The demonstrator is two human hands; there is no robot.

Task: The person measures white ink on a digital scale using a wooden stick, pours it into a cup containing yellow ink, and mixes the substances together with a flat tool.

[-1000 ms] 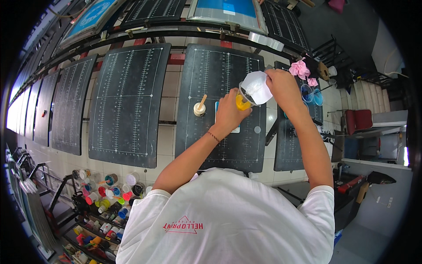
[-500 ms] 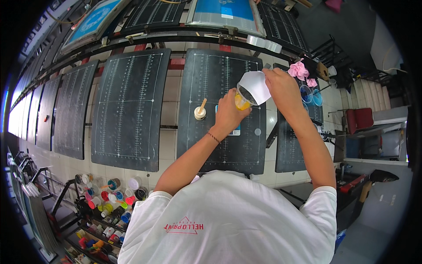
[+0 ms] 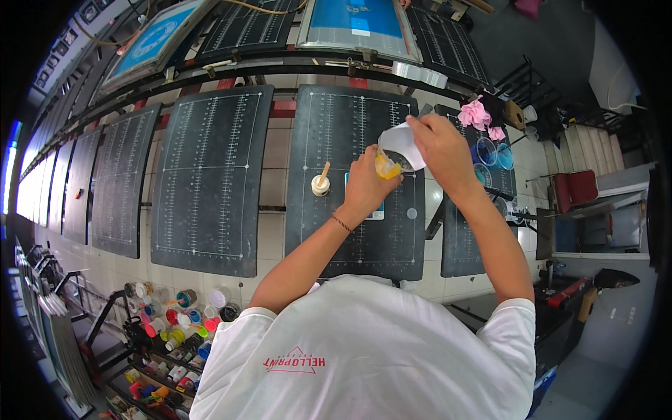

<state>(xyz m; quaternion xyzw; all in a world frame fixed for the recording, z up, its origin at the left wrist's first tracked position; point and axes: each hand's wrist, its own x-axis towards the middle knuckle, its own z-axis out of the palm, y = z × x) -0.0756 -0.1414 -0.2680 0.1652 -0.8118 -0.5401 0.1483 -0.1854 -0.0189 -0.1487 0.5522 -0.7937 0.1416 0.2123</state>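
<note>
Over a black printing platen [image 3: 329, 245], my left hand [image 3: 367, 182] is wrapped round a clear plastic cup [image 3: 386, 166] with yellow stuff in it. The cup tilts, its mouth toward the right. At that mouth is a white, thin sheet-like piece [image 3: 400, 145], its upper edge pinched by my right hand [image 3: 444, 150]. A grey flat end [image 3: 425, 110] sticks up past my right fingertips; what it belongs to is hidden. Left of my hands stands a small white pot [image 3: 320, 185] with a wooden stick [image 3: 324, 171]. A blue-and-white flat item [image 3: 379, 212] lies partly hidden beneath my left hand.
A small translucent disc [image 3: 411, 213] lies on the platen. More platens [image 3: 206, 182] flank it. To the right are pink crumpled cloths [image 3: 474, 115] and blue-tinted cups [image 3: 505, 157]. Framed screens [image 3: 357, 24] sit across a rail. Ink containers [image 3: 175, 339] crowd the lower left.
The white piece has turned and dropped slightly, and my right hand has shifted a little down and right. My left hand still grips the tilted cup. The whole view has shifted slightly.
</note>
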